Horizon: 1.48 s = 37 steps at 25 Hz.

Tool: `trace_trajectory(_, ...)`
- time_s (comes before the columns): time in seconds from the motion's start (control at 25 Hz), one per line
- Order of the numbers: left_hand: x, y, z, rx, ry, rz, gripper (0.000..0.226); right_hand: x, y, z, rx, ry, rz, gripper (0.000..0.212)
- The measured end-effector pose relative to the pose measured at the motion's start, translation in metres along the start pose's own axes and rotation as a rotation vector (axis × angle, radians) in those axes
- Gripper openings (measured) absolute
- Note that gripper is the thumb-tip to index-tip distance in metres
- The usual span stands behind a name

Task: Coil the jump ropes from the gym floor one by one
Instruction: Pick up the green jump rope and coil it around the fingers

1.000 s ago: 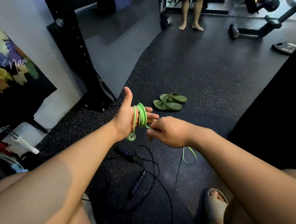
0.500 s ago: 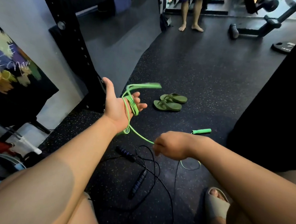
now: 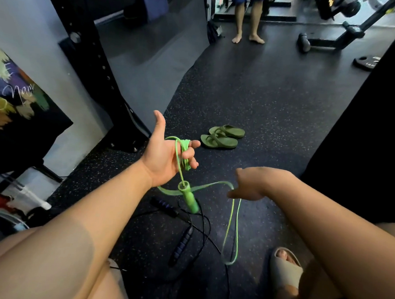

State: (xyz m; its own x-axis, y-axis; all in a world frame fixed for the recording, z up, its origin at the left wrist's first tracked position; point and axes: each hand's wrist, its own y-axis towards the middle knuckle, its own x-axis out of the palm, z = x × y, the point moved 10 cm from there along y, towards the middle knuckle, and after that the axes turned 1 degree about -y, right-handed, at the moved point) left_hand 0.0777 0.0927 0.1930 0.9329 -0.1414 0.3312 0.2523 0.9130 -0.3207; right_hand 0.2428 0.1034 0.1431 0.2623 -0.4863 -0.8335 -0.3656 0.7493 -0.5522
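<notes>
Left grip is palm up with the thumb sticking out, fingers bent and grasping the green jump rope, which is wound in several turns round them. One strand runs down across the palm to a green handle dangling just below the wrist, off the floor.

From under the left wrist the rope swings right, blurred, to the right grip. It bends at the fingertips there and drops in a long narrow loop that hangs near the floor. Right grip is motion-blurred, so I cannot tell if it pinches the rope or the rope just drapes over the fingers.

A black jump rope lies in a loose tangle on the speckled floor below both hands, both its dark handles on the floor, one under the left wrist, one nearer the camera.

A pair of green flip-flops sits side by side beyond the left grip. A beige slide is on the person's foot, lower right. A black rack post and a painted poster are at left. Another person's bare legs stand at the far end, a weight plate far right.
</notes>
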Motion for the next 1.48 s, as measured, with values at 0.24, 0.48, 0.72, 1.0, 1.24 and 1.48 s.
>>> trace_trajectory(0.24,0.027,-0.009,-0.017,-0.161,0.152,-0.249,0.123,-0.062,-0.004,-0.036,-0.377,0.480,0.548,0.082)
trace_trajectory(0.48,0.046,-0.017,-0.012,-0.137,0.087,-0.355,0.121,-0.067,-0.001,-0.042,-0.456,0.685,0.566,0.016)
trace_trajectory(0.72,0.028,-0.018,0.018,0.044,-0.330,-0.232,0.121,-0.032,0.012,-0.070,-0.438,0.798,0.311,0.019)
trace_trajectory(1.0,-0.026,-0.007,0.032,0.264,-0.374,0.133,0.120,-0.017,0.003,-0.089,-0.402,0.538,0.141,0.030)
trace_trajectory(1.24,-0.022,0.005,-0.009,-0.017,0.260,0.207,0.119,-0.078,-0.034,-0.084,-0.494,0.286,0.557,0.027)
trace_trajectory(1.48,0.011,-0.006,-0.052,-0.305,0.588,-0.167,0.121,-0.098,-0.040,-0.057,-0.498,0.294,0.668,0.030)
